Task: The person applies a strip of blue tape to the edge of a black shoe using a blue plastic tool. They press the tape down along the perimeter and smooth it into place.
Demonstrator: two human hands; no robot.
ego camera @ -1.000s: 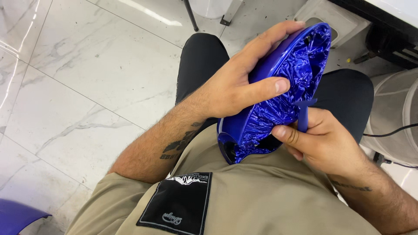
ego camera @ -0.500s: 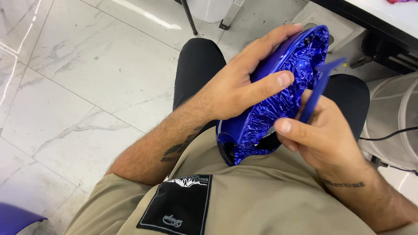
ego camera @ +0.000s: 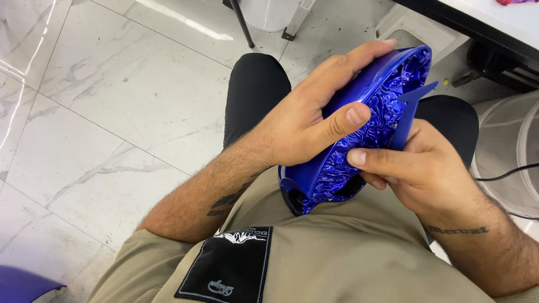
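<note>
Left hand [ego camera: 311, 120]: grasps the blue foil-lined shell [ego camera: 359, 140] from the left, thumb pressed on crinkled foil.
Right hand [ego camera: 421, 168]: pinches a blue strip [ego camera: 407, 115] against the shell's right side.

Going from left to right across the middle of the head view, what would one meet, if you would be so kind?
Marble floor tiles → left hand → shiny blue foil-covered piece → right hand → white mesh basket.

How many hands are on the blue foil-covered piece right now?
2. The left hand grips its outer side, thumb pressed on the crinkled foil of the blue piece; the right hand pinches the foil edge from the other side.
</note>
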